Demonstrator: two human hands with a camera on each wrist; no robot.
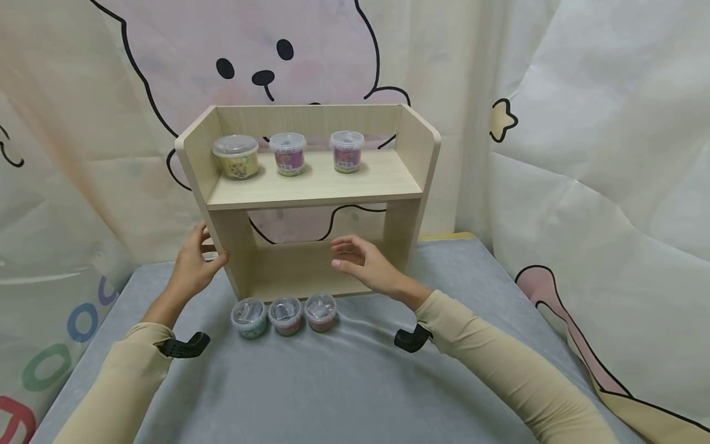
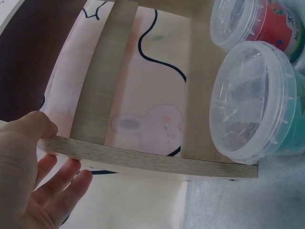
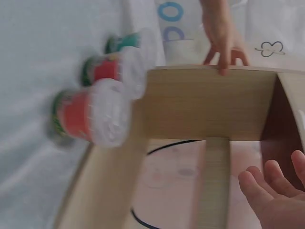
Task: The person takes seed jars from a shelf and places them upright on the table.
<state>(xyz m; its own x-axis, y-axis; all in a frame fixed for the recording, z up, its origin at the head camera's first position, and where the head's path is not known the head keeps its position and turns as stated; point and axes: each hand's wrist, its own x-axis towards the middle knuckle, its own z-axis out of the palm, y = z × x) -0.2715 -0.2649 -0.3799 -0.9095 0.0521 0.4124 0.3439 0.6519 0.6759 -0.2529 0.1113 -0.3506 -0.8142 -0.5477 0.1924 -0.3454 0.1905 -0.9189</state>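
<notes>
A two-tier wooden shelf (image 1: pixel 302 197) stands on the table. My left hand (image 1: pixel 196 259) holds the edge of its left side panel (image 2: pixel 157 162), thumb over the inner side and fingers on the outer side. In front of the lower opening floats my right hand (image 1: pixel 366 262), its fingers loosely bent and nothing in them. Three lidded plastic tubs sit in a row before the shelf's base: a teal tub (image 1: pixel 249 317), a middle red tub (image 1: pixel 285 316) and a right red tub (image 1: pixel 320 312). They appear large at the right of the left wrist view.
On the upper tier stand a wide yellow tub (image 1: pixel 238 157) and two purple-labelled tubs, one near the middle (image 1: pixel 288 154) and one to the right (image 1: pixel 347 152). A grey cloth (image 1: pixel 333 388) covers the table. Printed curtains (image 1: pixel 604 135) hang behind and beside it.
</notes>
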